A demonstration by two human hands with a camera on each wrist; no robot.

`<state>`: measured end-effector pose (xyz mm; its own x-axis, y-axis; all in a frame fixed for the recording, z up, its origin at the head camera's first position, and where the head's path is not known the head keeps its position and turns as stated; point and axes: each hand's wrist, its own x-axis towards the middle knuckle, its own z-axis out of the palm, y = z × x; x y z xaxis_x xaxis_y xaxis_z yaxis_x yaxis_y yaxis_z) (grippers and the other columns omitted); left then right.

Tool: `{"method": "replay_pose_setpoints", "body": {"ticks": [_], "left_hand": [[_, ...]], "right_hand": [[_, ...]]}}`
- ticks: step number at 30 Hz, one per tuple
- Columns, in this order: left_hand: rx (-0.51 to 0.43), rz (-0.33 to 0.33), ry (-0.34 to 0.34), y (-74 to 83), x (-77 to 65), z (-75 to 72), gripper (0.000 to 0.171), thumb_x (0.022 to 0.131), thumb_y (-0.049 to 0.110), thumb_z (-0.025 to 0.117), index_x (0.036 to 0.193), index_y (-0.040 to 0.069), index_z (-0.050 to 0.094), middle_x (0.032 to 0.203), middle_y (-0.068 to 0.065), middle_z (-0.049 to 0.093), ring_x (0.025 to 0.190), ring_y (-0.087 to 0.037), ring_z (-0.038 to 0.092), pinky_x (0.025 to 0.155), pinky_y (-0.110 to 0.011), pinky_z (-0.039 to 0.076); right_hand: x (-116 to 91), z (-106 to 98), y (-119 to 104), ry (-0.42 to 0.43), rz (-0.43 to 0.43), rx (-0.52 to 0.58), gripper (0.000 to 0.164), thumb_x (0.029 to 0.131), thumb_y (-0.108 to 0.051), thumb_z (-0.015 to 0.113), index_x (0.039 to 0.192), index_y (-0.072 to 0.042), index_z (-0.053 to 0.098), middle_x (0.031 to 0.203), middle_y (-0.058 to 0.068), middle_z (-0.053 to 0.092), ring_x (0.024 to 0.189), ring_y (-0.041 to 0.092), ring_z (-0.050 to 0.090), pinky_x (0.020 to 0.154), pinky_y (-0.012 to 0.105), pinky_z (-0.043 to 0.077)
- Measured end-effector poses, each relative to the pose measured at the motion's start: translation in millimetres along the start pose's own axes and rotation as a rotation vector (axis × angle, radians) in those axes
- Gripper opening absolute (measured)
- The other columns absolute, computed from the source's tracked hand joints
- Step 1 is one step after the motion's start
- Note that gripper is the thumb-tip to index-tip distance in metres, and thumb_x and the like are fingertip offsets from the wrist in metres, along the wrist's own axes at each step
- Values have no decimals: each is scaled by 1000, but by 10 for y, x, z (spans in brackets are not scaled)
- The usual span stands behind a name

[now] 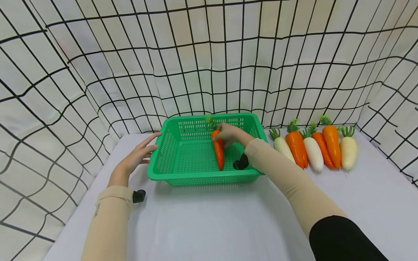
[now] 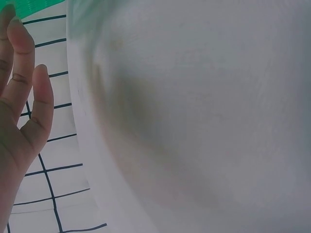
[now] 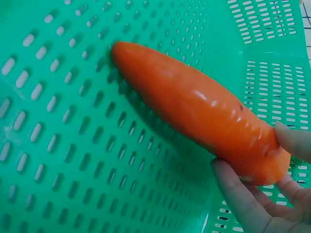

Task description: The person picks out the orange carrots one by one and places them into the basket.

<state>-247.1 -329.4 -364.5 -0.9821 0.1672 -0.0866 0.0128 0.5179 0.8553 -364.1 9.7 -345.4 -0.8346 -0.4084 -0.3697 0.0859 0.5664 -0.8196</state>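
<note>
right hand (image 1: pixel 230 134) pinches a carrot (image 1: pixel 218 150) by its thick, leafy end, inside the green basket (image 1: pixel 202 176), tip toward the near wall; cannot tell if it touches the bottom. left hand (image 1: pixel 138 154) holds nothing, fingers extended by the left rim, contact unclear. risks, as judged: smooth skin gripped at one end could let the carrot swivel or drop; right sleeve (image 1: pixel 277 163), crossing the right rim, might drag the basket along the table (image 1: pixel 202 217).

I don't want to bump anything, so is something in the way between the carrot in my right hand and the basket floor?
Nothing visible is in the way: your right hand holds the carrot inside the green basket, with only perforated floor showing beneath it.
</note>
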Motion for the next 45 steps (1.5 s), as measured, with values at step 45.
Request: {"method": "replay_pose_setpoints", "body": {"ticks": [45], "left_hand": [[-38, -8, -6, 11, -18, 27, 66, 107, 46, 44, 166, 31, 17, 137, -19, 58, 124, -34, 58, 105, -62, 37]], "right_hand": [[-496, -495, -372, -195, -33, -122, 62, 105, -21, 60, 159, -7, 32, 154, 23, 41, 128, 43, 55, 100, 46, 51]]}}
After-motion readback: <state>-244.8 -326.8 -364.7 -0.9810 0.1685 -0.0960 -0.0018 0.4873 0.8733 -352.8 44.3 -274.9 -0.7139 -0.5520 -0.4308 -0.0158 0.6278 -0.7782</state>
